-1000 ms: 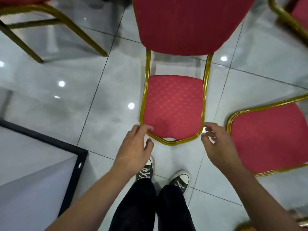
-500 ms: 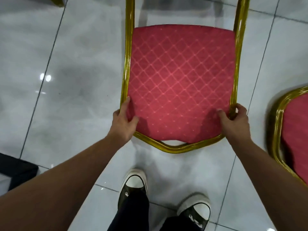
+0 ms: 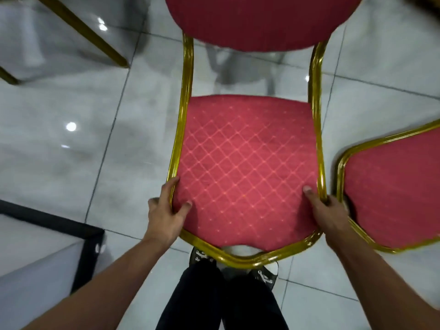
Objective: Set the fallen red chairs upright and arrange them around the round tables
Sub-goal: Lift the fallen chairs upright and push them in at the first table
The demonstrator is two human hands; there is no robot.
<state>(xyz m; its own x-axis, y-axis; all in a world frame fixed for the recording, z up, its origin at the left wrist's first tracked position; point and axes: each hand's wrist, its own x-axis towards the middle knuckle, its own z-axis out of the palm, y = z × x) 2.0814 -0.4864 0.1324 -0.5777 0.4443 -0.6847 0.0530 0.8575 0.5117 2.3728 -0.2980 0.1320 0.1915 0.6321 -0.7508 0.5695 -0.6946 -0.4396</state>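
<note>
A red chair (image 3: 247, 167) with a gold metal frame fills the middle of the head view, its padded backrest toward me and its seat at the top. My left hand (image 3: 166, 210) grips the left gold rail of the backrest, thumb on the red fabric. My right hand (image 3: 326, 213) grips the right rail the same way. The backrest's top edge is over my shoes. A second red chair's backrest (image 3: 395, 194) lies close on the right, next to my right hand.
Gold legs of another chair (image 3: 83, 32) cross the upper left. A white surface with a black edge (image 3: 50, 227) sits at the lower left. The floor (image 3: 59, 144) is glossy grey tile. My legs and sneakers (image 3: 202, 254) stand below the chair.
My hands went from reaching toward the backrest to gripping both of its side rails. The backrest now looks larger and closer, and the chair's seat is in view again.
</note>
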